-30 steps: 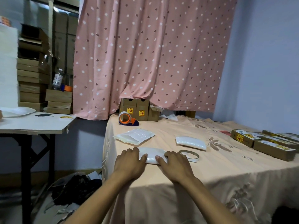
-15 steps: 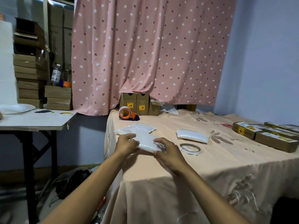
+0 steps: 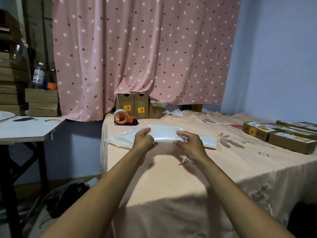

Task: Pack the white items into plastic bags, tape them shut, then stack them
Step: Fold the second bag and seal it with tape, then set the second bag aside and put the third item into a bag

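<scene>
a pink dotted curtain (image 3: pixel 145 57) hangs across the back, beside a pale blue wall (image 3: pixel 274 57). below it stands a table (image 3: pixel 248 169) covered in a peach cloth with a leaf pattern. to the left is a white side table (image 3: pixel 25 130), and behind that a tall stack of flat cardboard boxes (image 3: pixel 12 83).

on the right edge of the cloth lie long brown boxes (image 3: pixel 288 140) with yellow labels, side by side. at the back, against the curtain, three small upright cartons (image 3: pixel 134 107) stand close together.

near the left middle of the table, both hands hold a white packet (image 3: pixel 165 134) in clear plastic, seemingly raised a little off the cloth. the left hand (image 3: pixel 143 140) grips its left end, thumb on top and fingers curled under. the right hand (image 3: pixel 190 143) pinches its right end, fingers bent over the edge. a pile of clear plastic bags (image 3: pixel 120 139) lies just behind the left hand, and another white packet (image 3: pixel 208 140) lies just beyond the right hand.

an orange tape dispenser (image 3: pixel 124 117) sits in front of the cartons. a water bottle (image 3: pixel 38 75) stands on the boxes at left, and a thin tape ring (image 3: pixel 51 120) lies on the side table.
</scene>
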